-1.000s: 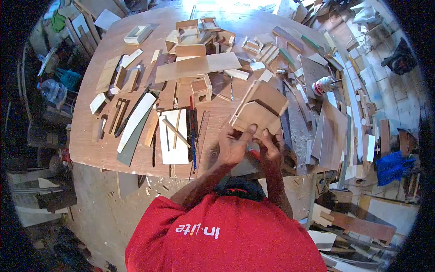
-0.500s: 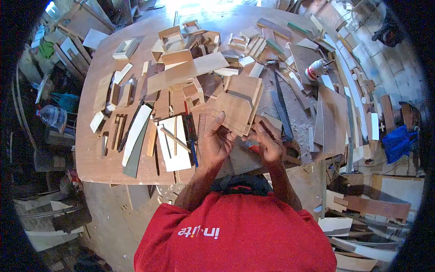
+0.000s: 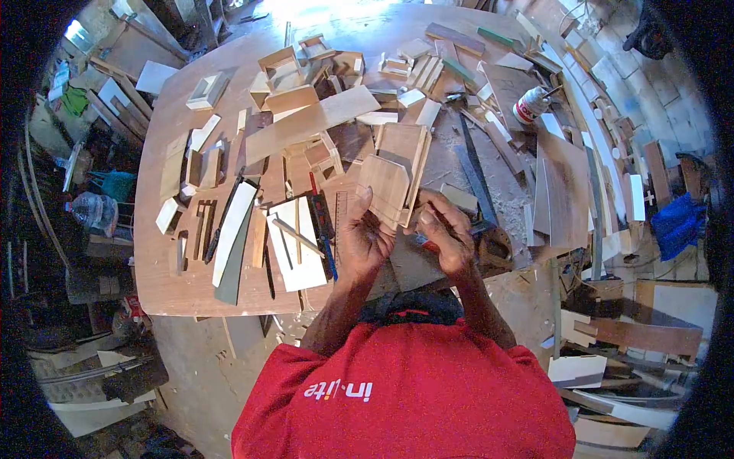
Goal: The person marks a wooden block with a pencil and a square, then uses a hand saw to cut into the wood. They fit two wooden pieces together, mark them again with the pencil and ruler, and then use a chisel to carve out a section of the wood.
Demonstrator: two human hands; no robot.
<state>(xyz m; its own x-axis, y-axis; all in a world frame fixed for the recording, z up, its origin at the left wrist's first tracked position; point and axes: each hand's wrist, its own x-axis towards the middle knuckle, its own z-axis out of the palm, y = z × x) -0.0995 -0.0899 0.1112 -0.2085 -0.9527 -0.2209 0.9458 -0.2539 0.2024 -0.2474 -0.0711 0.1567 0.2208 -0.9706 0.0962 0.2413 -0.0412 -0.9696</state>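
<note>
My left hand [image 3: 367, 239] is closed round the lower left of a small box-like wooden piece [image 3: 384, 183], with the thumb on its front panel. That panel has clipped upper corners, and a taller framed part stands behind it. At the piece's lower right corner, my right hand [image 3: 445, 233] has its fingers curled in and touching the edge; whether something small is between them is hidden. Just right of the hands lies a handsaw [image 3: 477, 180] with a dark blade. A white board [image 3: 294, 249] with thin strips on it lies to the left.
Small wooden boxes [image 3: 281, 70] and offcuts crowd the far side of the table [image 3: 164, 283]. A long thin plank [image 3: 313, 122] lies across them. A white and red bottle [image 3: 529, 107] stands at the right, near leaning panels [image 3: 562, 183]. Clamps [image 3: 321, 222] lie left of my hands.
The wooden piece has turned slightly more upright in my hands. My right hand has shifted a little at its lower right corner. The whole view has tilted slightly.
</note>
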